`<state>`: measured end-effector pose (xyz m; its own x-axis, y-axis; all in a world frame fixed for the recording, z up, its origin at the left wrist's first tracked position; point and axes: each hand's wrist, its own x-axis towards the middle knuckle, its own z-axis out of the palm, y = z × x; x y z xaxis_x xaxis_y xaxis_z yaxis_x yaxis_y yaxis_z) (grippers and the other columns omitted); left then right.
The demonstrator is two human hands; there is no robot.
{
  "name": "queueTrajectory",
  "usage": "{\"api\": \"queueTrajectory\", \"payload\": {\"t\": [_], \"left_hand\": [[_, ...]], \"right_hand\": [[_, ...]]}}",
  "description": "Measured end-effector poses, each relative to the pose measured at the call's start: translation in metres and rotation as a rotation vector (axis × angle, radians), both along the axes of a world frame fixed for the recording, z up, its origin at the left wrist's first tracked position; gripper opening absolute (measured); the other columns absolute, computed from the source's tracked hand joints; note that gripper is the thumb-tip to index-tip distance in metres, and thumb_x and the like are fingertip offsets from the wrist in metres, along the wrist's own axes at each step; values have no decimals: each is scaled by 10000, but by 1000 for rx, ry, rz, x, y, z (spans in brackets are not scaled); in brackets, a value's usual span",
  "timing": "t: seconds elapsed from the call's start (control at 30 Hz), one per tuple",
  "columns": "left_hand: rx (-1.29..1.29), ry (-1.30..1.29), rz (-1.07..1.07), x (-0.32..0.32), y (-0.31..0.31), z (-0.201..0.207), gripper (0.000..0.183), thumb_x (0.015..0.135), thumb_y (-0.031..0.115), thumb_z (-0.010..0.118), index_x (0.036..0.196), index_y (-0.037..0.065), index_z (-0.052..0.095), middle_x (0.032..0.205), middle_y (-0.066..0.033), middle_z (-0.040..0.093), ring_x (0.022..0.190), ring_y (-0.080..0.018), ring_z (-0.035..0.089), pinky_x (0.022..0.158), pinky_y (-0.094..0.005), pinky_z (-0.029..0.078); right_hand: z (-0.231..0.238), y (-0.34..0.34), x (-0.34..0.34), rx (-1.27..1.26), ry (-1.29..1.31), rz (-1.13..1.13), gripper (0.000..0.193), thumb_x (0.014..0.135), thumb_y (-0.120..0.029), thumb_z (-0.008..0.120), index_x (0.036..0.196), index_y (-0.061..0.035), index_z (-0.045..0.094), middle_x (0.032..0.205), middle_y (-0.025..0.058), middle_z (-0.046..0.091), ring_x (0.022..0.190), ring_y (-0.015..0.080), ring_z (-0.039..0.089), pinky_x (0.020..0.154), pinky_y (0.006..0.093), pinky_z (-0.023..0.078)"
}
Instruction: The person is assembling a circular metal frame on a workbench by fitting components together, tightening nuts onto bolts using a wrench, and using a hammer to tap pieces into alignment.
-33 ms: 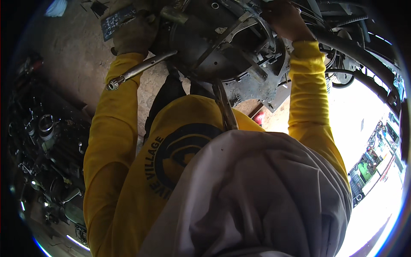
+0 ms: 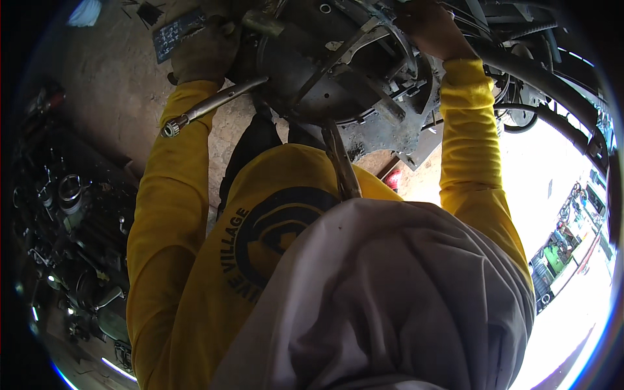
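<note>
At the upper left, my left hand (image 2: 205, 52) lies against the left side of a large dark round metal housing (image 2: 312, 78); its fingers are lost in shadow. A metal shaft with a toothed end (image 2: 211, 106) juts from the housing across my left forearm. My right hand (image 2: 431, 29) reaches to the housing's upper right, beside a curved metal bracket (image 2: 404, 49). Its fingertips are hidden among the parts. A worn metal bar (image 2: 340, 159) sticks out from the housing's lower edge toward my body.
A dark slate with white marks (image 2: 174, 37) lies on the floor behind my left hand. Greasy machine parts (image 2: 75, 240) crowd the left side. Thick black hoses (image 2: 543, 71) run along the right. A bright doorway area with shelved goods (image 2: 559, 247) shows farther right.
</note>
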<state>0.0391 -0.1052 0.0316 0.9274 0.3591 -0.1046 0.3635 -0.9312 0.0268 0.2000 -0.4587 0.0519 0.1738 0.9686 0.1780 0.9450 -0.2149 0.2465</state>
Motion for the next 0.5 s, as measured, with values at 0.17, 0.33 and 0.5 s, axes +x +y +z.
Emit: {"api": "queueTrajectory", "payload": {"t": [0.17,0.33,0.5], "left_hand": [[-36,114,70,2,-2,7,582,945,661,419,1265,238,659,1129,-191,713,1064,-398,682,914,-492,540],[13,42,-3,1,4,-6,539,956,627,429,1208,211,663,1069,-186,725,1026,-390,696,881,-484,556],[0,-75,-64,0,10,-15,538,964,614,433,1118,172,699,1007,-190,737,988,-387,709,856,-486,566]], "right_hand": [[-4,-1,8,-74,3,-134,111,781,-237,653,793,-137,699,794,68,673,732,285,629,684,420,487],[-2,2,11,328,202,-560,184,850,-255,633,876,-104,735,854,121,700,804,320,658,740,463,505],[-19,1,10,107,456,-601,313,925,-292,598,1040,-36,735,1029,221,710,982,425,650,886,484,511]]}}
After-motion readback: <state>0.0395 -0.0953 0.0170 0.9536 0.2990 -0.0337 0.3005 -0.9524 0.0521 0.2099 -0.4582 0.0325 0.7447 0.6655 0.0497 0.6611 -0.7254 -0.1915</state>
